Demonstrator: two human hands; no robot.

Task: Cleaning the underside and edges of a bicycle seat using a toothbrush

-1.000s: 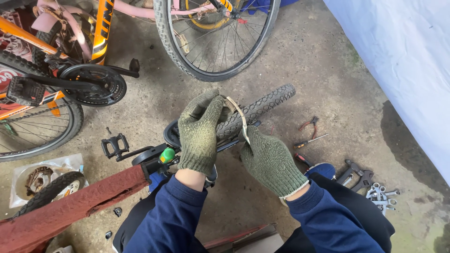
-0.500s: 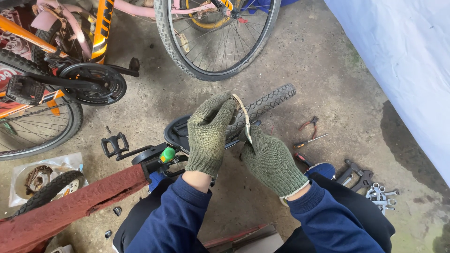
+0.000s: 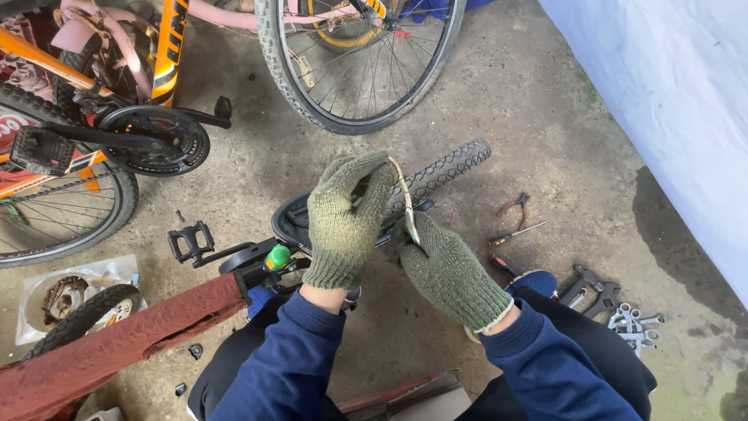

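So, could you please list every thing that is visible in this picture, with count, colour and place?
strip: one, pale, held between both gloved hands at centre
small tyre: one, black, knobbly, on the floor behind the hands
large wheel: one, black tyre with spokes, top centre
orange bicycle frame: one, top left, with black crank
loose pedal: one, black, on the floor left of centre
red bar: one, rusty, bottom left
pliers: one, red handles, right of the tyre
screwdriver: one, on the floor at right
spanners: several, metal, far right
sheet: one, pale blue, right edge
left hand: green glove, gripping the strip
right hand: green glove, holding the strip's lower end
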